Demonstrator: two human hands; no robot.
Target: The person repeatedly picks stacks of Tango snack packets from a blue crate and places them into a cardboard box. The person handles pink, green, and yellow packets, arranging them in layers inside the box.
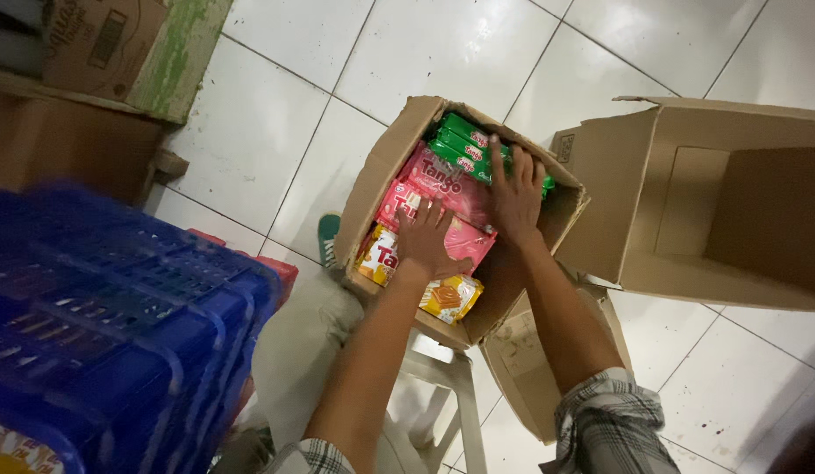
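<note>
A blue plastic crate (118,325) looms left of the open cardboard box (385,167), an empty carton (732,202) to its right. Inside the box, the left hand (425,237) lies flat on pink packets (442,189); the right hand (515,197) presses spread fingers against green packets (464,145), neither hand clenched.

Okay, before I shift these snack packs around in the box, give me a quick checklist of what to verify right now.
1. Left hand flat on the pink packs: ok.
2. Right hand against the green packs: ok.
3. Firm grip on any pack: cannot tell.
4. Cardboard box steady on the white stool: cannot tell; it sits tilted.
5. Empty open box free at the right: ok.
6. Yellow packs fully inside: not ok; one sticks out at the near edge.
</note>
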